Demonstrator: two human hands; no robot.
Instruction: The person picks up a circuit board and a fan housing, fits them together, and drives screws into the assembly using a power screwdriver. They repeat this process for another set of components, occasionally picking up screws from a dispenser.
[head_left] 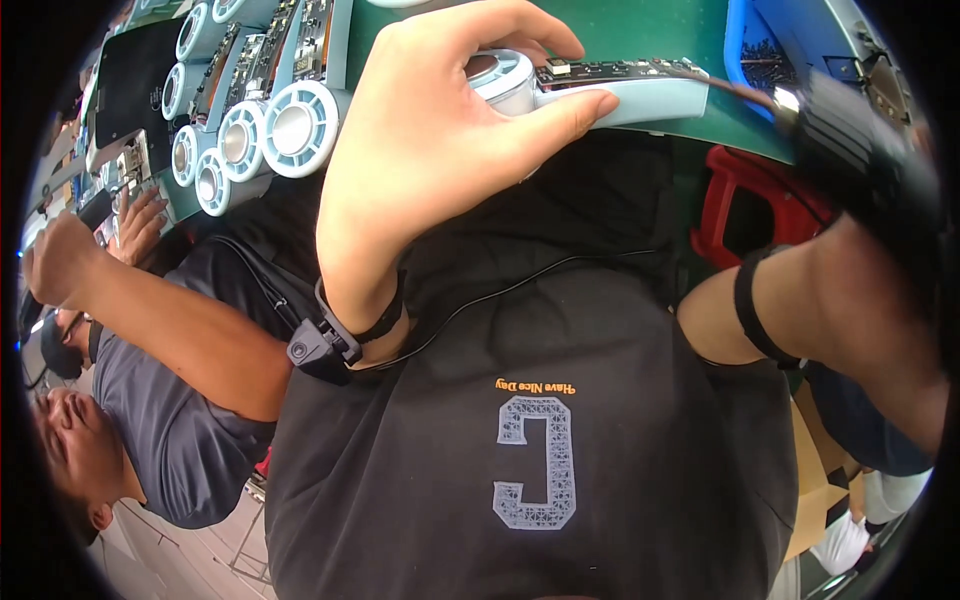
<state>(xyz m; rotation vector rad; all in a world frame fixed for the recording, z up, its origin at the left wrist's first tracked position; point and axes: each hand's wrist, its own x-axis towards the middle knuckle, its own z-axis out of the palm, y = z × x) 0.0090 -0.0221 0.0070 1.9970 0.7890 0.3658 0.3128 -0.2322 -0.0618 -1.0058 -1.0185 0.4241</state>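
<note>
My left hand (430, 130) wraps round the round end of a light-blue plastic housing (655, 103), its thumb along the near side and its fingers over the far side. An exposed circuit board (625, 70) runs along the housing's straight part. At the right, my right hand (885, 300) is smeared by motion and holds a black tool that looks like an electric screwdriver (850, 135). The thin bit points left and reaches to the free end of the board; whether it touches a screw is too small to tell.
Several similar light-blue housings (300, 130) with boards stand at the left on the green tabletop (640, 30). A blue bin (738, 45) with small dark pieces lies behind the tool. Below the table is a red stool (715, 205). A co-worker's forearm (170, 330) extends at the left.
</note>
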